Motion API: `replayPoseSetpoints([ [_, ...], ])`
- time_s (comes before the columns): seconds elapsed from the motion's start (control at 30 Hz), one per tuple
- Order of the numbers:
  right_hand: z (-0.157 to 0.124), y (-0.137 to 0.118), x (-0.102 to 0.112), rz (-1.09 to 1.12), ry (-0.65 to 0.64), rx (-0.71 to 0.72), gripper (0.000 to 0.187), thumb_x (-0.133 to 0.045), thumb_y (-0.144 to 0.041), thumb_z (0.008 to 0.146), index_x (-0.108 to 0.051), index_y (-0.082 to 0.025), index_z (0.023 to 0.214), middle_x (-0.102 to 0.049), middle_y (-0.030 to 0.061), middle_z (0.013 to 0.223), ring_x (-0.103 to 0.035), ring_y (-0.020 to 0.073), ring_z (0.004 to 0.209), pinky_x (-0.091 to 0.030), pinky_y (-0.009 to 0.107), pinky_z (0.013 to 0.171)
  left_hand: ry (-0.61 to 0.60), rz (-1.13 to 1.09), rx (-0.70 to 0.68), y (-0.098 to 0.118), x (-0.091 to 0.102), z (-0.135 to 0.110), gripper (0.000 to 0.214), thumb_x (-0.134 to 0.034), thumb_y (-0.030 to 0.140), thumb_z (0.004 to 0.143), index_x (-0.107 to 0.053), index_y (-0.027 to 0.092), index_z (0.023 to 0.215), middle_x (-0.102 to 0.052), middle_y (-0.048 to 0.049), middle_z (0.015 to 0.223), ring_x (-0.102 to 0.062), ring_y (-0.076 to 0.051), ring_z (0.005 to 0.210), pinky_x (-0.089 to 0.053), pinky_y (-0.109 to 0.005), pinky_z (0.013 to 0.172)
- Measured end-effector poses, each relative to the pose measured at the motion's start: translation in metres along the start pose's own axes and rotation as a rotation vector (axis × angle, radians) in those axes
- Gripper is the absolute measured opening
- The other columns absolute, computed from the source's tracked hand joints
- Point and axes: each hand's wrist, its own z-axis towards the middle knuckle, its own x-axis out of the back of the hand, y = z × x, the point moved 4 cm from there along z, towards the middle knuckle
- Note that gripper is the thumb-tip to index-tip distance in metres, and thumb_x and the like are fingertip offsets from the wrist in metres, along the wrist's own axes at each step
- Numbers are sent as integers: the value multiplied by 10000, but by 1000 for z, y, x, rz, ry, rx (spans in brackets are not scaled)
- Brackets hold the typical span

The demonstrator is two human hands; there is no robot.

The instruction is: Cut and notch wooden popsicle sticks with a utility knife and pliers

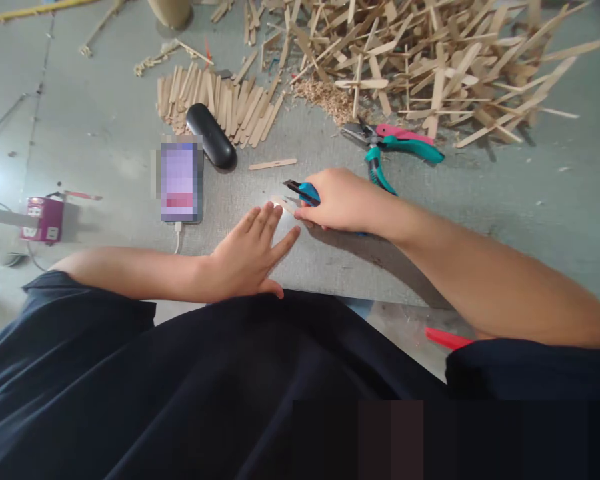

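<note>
My left hand [253, 257] lies flat on the grey board [330, 267], fingers stretched out, their tips on or right beside a pale wooden stick [281, 202]. My right hand [337, 200] is closed round a blue-and-black utility knife [303, 192]. The knife's tip points left and meets the stick just beyond my left fingertips.
A phone [181, 179] and a black case [211, 135] lie to the left. A row of flat sticks [215, 103] and one loose stick [273, 164] sit behind them. Pink-and-teal pliers [395, 143] rest near a big heap of sticks [420, 60]. A purple box [43, 219] stands at far left.
</note>
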Motion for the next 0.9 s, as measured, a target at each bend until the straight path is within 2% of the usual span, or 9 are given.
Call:
replayPoseSetpoints([
  [0.1, 0, -1, -3, -44, 62, 12, 307, -894, -264, 969, -627, -241, 821, -679, 7, 728, -658, 213, 748, -410, 350, 740, -40, -32, -19, -2, -1, 3, 1396, -842, 934, 954, -359, 56, 1926, -343, -491, 1890, -429, -642, 1801, -463, -752, 1428],
  [0.23, 2, 4, -8, -42, 72, -2, 262, -912, -317, 941, -662, -250, 902, -675, 4, 762, -630, 220, 752, -374, 347, 728, 38, -67, -50, -7, -5, -1, 1394, -894, 933, 905, -366, 160, 1937, -363, -460, 1906, -438, -649, 1792, -486, -779, 1407],
  [0.37, 4, 8, -10, -42, 59, -19, 305, -939, -340, 919, -647, -256, 898, -671, -5, 757, -620, 216, 736, -372, 349, 729, 77, -124, -57, -18, -11, 0, 1391, -942, 958, 820, -424, 264, 1909, -280, -420, 1966, -329, -700, 1815, -473, -833, 1389],
  [0.6, 4, 10, -7, 42, 14, -82, 348, -971, -378, 896, -646, -255, 911, -700, -18, 727, -641, 201, 665, -427, 350, 705, 47, -261, -119, -26, -18, 9, 1396, -952, 948, 820, -422, 250, 1906, -173, -441, 1975, -211, -678, 1864, -355, -851, 1452],
  [0.67, 5, 15, -6, 127, 26, -99, 301, -914, -374, 943, -701, -252, 1119, -706, -35, 706, -669, 210, 607, -475, 354, 678, 54, -277, -125, -27, -19, 9, 1402, -969, 925, 822, -408, 253, 1916, -161, -442, 1977, -195, -672, 1869, -355, -849, 1453],
  [0.7, 6, 19, -6, 183, 43, -93, 386, -864, -342, 969, -698, -249, 1305, -701, -52, 689, -682, 218, 577, -507, 356, 667, 56, -280, -125, -27, -19, 9, 1396, -972, 915, 828, -403, 256, 1919, -161, -445, 1976, -195, -671, 1868, -361, -847, 1450],
  [0.8, 10, 28, -9, 358, 115, 2, 948, -725, -218, 981, -331, -248, 1842, -642, -118, 651, -682, 221, 508, -579, 354, 645, 73, -273, -123, -28, -18, 7, 1364, -976, 889, 850, -405, 259, 1917, -178, -454, 1968, -218, -664, 1866, -388, -831, 1443],
  [0.87, 12, 31, -14, 485, 164, 135, 1063, -688, -247, 1009, -146, -301, 1922, -696, -97, 779, -694, 200, 535, -611, 352, 641, 89, -267, -122, -28, -17, 6, 1371, -984, 886, 841, -402, 270, 1918, -188, -443, 1971, -241, -655, 1866, -403, -822, 1438],
  [0.9, 11, 32, -16, 545, 200, 210, 987, -676, -303, 1046, -196, -339, 1908, -748, -57, 907, -724, 194, 587, -639, 364, 659, 97, -266, -118, -27, -17, 6, 1381, -991, 888, 831, -399, 279, 1919, -193, -434, 1975, -252, -653, 1866, -410, -819, 1436],
])
